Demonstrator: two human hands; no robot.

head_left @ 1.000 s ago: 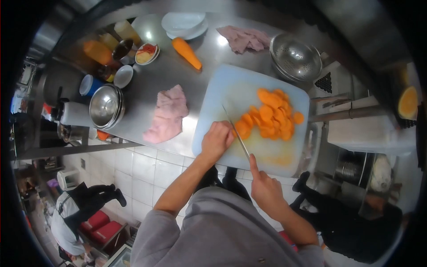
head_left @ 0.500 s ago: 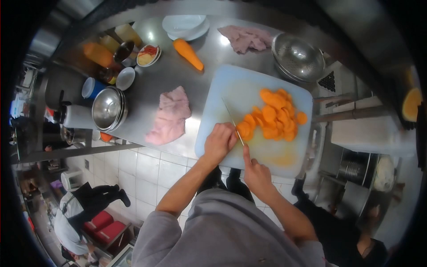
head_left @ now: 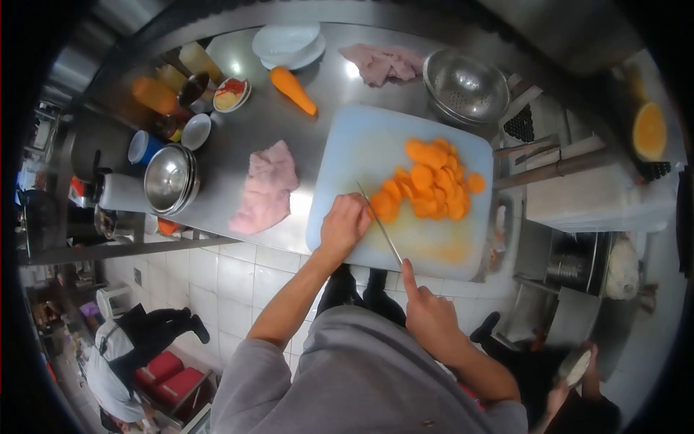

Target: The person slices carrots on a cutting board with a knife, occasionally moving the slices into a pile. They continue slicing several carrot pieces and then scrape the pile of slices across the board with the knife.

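Observation:
A pale cutting board [head_left: 354,145] carries a heap of orange carrot slices [head_left: 438,181]. At the board's left part my left hand [head_left: 345,223] is closed, its fingers curled on a carrot whose uncut part is mostly hidden beneath them. My right hand [head_left: 431,315] grips a knife [head_left: 389,240] near the board's front edge, its index finger stretched along the top. The blade slants away to the far left, between my left fingers and the nearest slices. A whole peeled carrot [head_left: 294,91] lies on the steel counter beyond the board.
Pink cloths [head_left: 266,189] lie on the counter [head_left: 224,155] left of and behind the board. Steel bowls [head_left: 168,181] stand left, a colander [head_left: 466,87] back right, white dishes [head_left: 288,47] at the back. One person [head_left: 116,362] is at lower left, another [head_left: 571,405] at lower right.
The knife handle and my right hand have drawn back toward me, and the blade tip sits lower. My left hand stays on the carrot. The whole view has shifted slightly left.

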